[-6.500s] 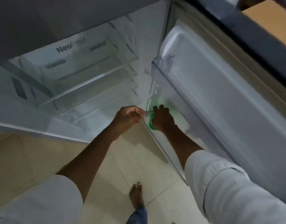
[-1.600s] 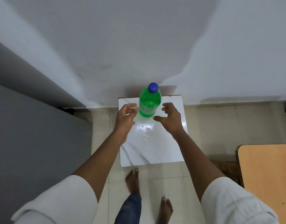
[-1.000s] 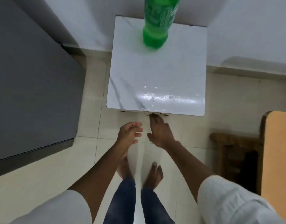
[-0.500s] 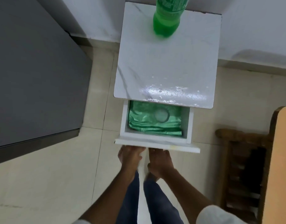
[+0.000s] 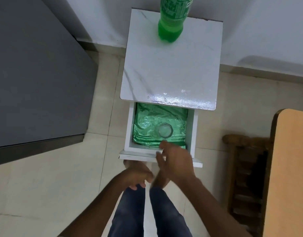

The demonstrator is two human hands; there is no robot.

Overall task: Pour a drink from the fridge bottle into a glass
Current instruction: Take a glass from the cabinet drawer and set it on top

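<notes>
Right hand [image 5: 175,162]: extended forward over the front edge of the open drawer [image 5: 128,127], fingers [image 5: 164,144] spread and loosely curved, tips above the drawer's near inside edge. Grip wide open, nothing in it. Slight motion blur on the hand. Not touching the glass [image 5: 165,130].

Left hand [image 5: 138,175]: lower and nearer the body, just below the drawer front, fingers curled loosely inward, palm down. Grip partly closed, holds nothing.

Both forearms reach in from the bottom of the view; legs in dark jeans [image 5: 130,212] stand below the hands, bare toes partly visible under the drawer front.

Drawer: pulled out from under a small white cabinet. Lined with a crinkled green sheet [image 5: 147,124]. One clear glass stands upright on the liner, right of centre, mouth up; looks empty.

Tabletop [image 5: 171,71]: white marble-pattern, glossy near the front edge. Green plastic bottle [image 5: 171,26] stands upright at the far edge, near the wall; its top is cut off by the frame. Green liquid shows in the lower part.

Surroundings: grey fridge [image 5: 36,65] at left, wooden chair [image 5: 246,177] at right.
</notes>
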